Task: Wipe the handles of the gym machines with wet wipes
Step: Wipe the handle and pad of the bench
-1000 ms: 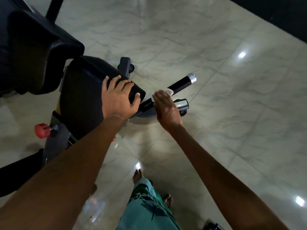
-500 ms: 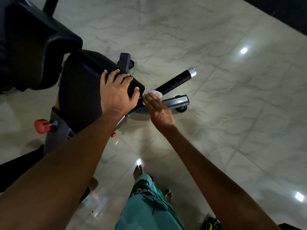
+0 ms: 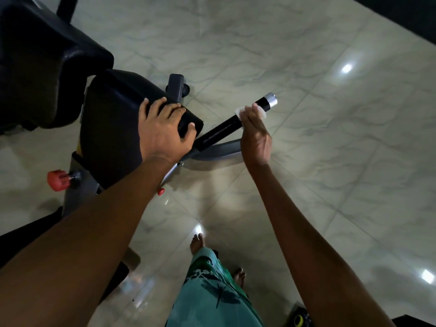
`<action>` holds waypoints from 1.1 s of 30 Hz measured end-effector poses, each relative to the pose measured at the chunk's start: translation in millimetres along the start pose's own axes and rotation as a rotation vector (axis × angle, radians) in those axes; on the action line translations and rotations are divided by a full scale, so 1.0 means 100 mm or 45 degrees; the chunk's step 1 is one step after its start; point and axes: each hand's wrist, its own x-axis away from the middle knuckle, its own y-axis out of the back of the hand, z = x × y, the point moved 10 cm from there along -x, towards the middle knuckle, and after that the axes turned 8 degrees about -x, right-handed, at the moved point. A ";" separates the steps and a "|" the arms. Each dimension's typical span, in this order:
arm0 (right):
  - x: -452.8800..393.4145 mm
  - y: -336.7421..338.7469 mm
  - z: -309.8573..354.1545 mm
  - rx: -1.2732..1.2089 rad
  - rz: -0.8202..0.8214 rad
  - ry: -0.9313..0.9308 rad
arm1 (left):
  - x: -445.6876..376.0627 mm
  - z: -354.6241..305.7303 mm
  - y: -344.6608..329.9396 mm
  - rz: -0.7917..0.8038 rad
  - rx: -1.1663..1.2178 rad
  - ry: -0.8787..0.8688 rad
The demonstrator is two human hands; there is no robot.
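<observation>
A black machine handle (image 3: 223,129) with a silver end cap sticks out to the right from under a black seat pad (image 3: 113,128). My right hand (image 3: 256,135) lies over the handle near its outer end, fingers fairly straight, and presses a white wet wipe (image 3: 238,111) against the bar. The wipe shows on both sides of my fingers. My left hand (image 3: 162,131) grips the front edge of the seat pad, fingers curled over its top and thumb on its corner.
A larger black back pad (image 3: 42,67) rises at the upper left. A red adjustment knob (image 3: 56,180) juts from the grey frame below the seat. Grey base feet (image 3: 177,87) rest on the glossy tiled floor. My bare feet (image 3: 197,243) stand below the handle.
My right hand slid the wipe inward along the handle toward the seat, then back out toward the silver end cap. My left hand has stayed on the seat pad.
</observation>
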 end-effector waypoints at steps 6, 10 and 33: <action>0.15 0.14 -0.51 -0.361 -0.525 -1.013 | 0.00 0.01 -0.01 -0.002 0.005 -0.005; 0.40 -0.17 -0.69 -0.780 -0.605 -1.591 | 0.01 0.01 -0.01 -0.030 0.006 -0.003; 1.09 -0.93 -0.02 -1.562 -0.020 -1.922 | 0.02 0.00 -0.03 0.027 -0.019 0.005</action>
